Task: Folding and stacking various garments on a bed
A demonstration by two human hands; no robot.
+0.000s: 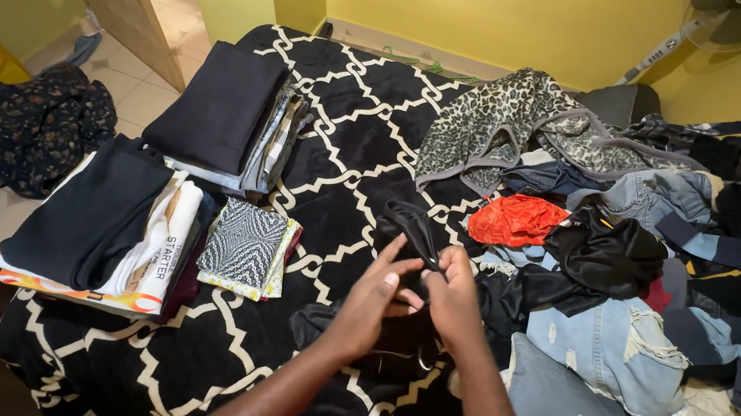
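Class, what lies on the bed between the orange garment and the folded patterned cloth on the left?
In the head view, both hands, left hand and right hand, holding a black garment.

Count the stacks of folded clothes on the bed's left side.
3: a dark-topped stack farthest away, a bigger stack nearest the edge, a small patterned stack beside it. The unfolded heap may hide more.

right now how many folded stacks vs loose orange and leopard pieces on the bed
folded stacks: 3 (dark stack at the back, big stack near the edge, small patterned stack)
loose orange garment: 1
loose leopard-print garment: 1
total: 5
Both hands, left and right, hold a black garment, not counted.
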